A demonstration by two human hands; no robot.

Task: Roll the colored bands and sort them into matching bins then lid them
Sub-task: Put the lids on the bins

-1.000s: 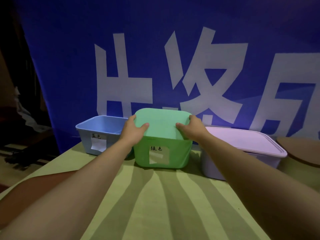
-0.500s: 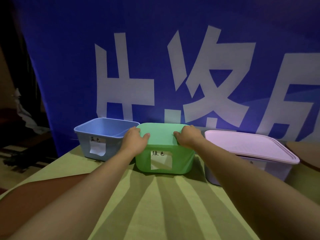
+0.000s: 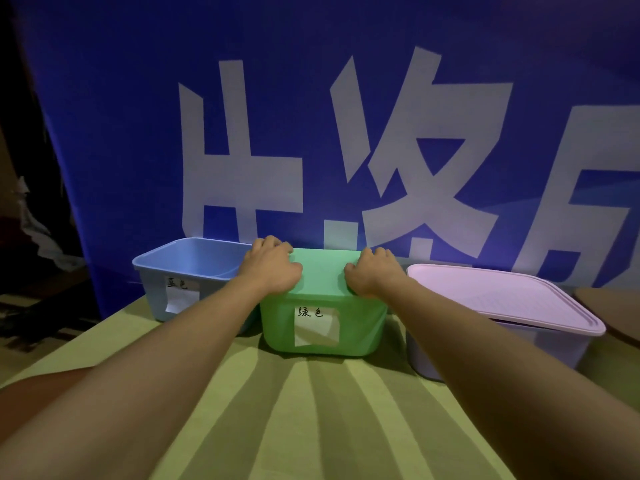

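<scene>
While the flat mint-green plastic lid (image 3: 322,271) lies across the top of the green rectangular plastic bin (image 3: 322,327), both hands bear down on it, seemingly to seat it on the rim: the left hand (image 3: 272,268) rests on the lid's left edge and the right hand (image 3: 370,273) on its right edge, each with fingers curled over the side, thumbs on top. That even hold on opposite edges would let the lid go down level. Three bins stand in a row near the desk's (image 3: 311,410) far edge, against a blue banner with white characters (image 3: 346,133). To the left, the pale blue plastic bin (image 3: 180,271) is open, and what shows of its inside looks bare; no lid for it is in sight. At the right, the lilac plastic bin (image 3: 554,344) already wears its lilac lid (image 3: 502,296). No colored bands are visible; any in the two covered bins are hidden.
</scene>
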